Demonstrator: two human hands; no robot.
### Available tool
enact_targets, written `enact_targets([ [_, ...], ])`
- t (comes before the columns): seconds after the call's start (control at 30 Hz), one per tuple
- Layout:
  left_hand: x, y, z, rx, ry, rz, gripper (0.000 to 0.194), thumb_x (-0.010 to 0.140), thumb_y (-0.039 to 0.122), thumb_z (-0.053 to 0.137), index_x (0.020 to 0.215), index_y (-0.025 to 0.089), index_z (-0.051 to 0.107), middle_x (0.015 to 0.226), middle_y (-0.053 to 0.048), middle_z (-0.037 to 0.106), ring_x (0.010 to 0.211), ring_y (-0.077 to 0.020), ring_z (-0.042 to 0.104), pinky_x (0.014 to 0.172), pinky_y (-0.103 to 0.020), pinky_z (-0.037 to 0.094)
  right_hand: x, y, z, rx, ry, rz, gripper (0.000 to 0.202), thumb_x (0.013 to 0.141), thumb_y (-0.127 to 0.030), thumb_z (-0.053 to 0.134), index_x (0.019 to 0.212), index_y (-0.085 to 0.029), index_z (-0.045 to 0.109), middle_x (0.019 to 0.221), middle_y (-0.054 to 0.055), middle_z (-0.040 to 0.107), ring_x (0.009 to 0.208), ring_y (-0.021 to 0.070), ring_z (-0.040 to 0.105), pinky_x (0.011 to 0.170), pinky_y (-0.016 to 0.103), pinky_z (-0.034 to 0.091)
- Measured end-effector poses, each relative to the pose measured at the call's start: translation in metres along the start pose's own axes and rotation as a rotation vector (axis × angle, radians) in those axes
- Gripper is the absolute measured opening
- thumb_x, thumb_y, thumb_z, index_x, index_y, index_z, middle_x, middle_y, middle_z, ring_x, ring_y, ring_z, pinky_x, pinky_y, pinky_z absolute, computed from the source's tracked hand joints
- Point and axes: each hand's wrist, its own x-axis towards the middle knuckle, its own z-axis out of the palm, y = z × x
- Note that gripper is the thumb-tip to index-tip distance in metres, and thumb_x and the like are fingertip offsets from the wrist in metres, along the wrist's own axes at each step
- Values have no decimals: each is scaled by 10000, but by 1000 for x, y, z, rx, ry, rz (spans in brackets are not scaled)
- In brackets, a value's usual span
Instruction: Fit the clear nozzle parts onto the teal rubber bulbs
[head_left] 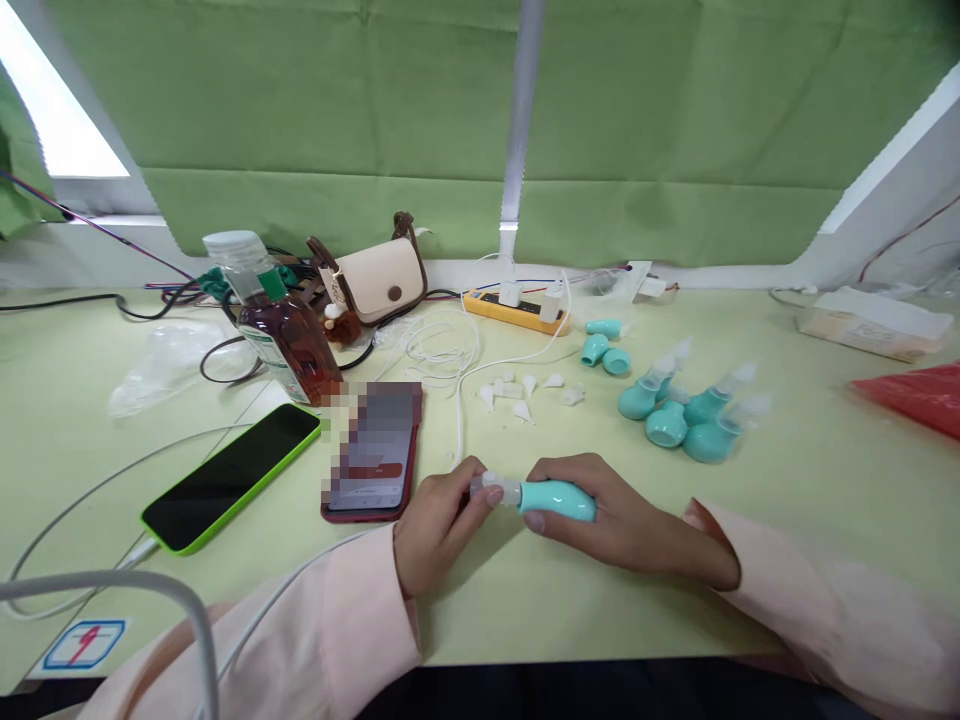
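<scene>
My right hand (615, 515) is wrapped around a shiny teal squeeze bulb (559, 499), which looks like part of a nasal aspirator. At the bulb's left end sits a translucent plastic nozzle piece (510, 490), pinched between the thumb and fingers of my left hand (442, 525). The two parts meet end to end, lying level just above the table. Beyond my hands several small clear tips (523, 411) are scattered. To their right stand several teal bulbs with clear nozzles fitted (705, 445). Farther back lie a few bare teal bulbs (616, 361).
Left of my hands lie a phone in a red case (409, 480) and a black-screened phone with a green edge (232, 480). Behind them stand a bottle of brown liquid (289, 340) and a cream handbag (386, 282). White cables run from a yellow power strip (487, 309).
</scene>
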Motion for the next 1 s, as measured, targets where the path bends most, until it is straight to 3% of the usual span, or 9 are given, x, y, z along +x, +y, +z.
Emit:
enact_targets([
  [0.1,0,-3,2,122,-4,39,256,790,314,387,573,177,379,448,67,293,427,-73,265,446,-221,199,0,-1,3,23,-46,58,227,761,-383,459,701,-169,508,595,-23,502,541,88,443,510,200,363],
  [0.2,1,-4,2,90,-30,31,325,801,328,338,514,178,309,435,69,228,411,-68,219,423,-223,173,-1,-3,5,-30,-41,22,203,758,-366,469,736,-168,510,635,-8,534,571,101,470,542,216,371],
  [0.4,1,-8,3,-177,-157,-77,396,810,417,280,494,180,310,377,62,296,351,-53,235,370,-200,193,-5,-6,7,-383,28,-130,220,780,-366,429,808,-161,505,689,23,558,569,129,495,500,241,340],
  [0.53,1,-8,8,-336,-151,-152,414,798,451,298,485,181,320,363,65,294,320,-46,244,346,-190,197,-7,-3,13,-689,99,-278,308,823,-381,340,855,-137,527,640,47,536,502,143,488,418,248,272],
  [0.6,0,-7,10,-402,-135,-183,411,789,463,313,488,184,322,358,72,275,310,-45,237,336,-187,196,-7,-2,15,-720,99,-295,327,829,-381,325,882,-128,525,639,53,533,497,147,487,410,249,265],
  [0.8,-1,-8,9,-348,-64,-135,403,782,470,321,500,181,319,382,67,283,344,-48,232,354,-190,209,-2,-9,17,-150,9,-40,212,776,-374,455,823,-169,479,715,7,538,624,116,490,567,232,373],
  [0.9,-3,-6,6,-207,-57,-68,386,798,432,298,507,178,311,398,60,288,371,-55,245,374,-196,211,0,-11,15,130,-64,84,227,741,-400,499,762,-176,468,664,-19,488,600,93,446,542,203,366],
  [1.0,-4,-3,4,-51,-68,12,373,798,397,298,498,176,277,427,65,229,402,-58,212,386,-202,181,3,-6,13,413,-235,228,272,697,-421,545,729,-165,458,619,-34,421,548,69,396,465,171,335],
])
